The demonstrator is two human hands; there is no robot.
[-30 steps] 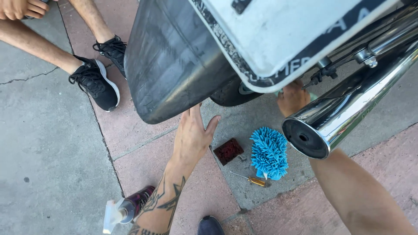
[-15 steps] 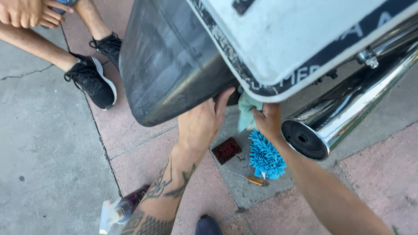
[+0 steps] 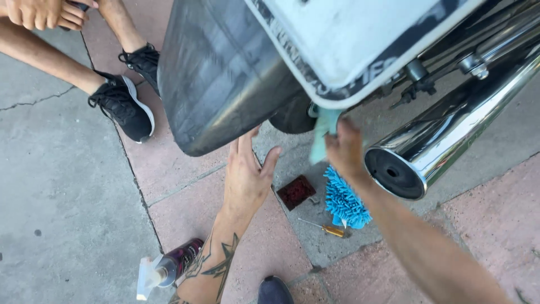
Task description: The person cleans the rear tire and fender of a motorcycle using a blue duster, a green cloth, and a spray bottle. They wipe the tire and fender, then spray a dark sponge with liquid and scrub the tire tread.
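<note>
Right hand (image 3: pixel 344 151) pinching a pale cloth (image 3: pixel 322 135) beneath the fender (image 3: pixel 225 84); left hand (image 3: pixel 247 174) spread open, gripping nothing, just below.

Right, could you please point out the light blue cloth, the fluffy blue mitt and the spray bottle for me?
light blue cloth (image 3: pixel 320 138), head view, on the hanging fold below the right hand.
fluffy blue mitt (image 3: pixel 344 202), head view, on the middle of its shaggy pile.
spray bottle (image 3: pixel 179 262), head view, on its dark body.
</note>
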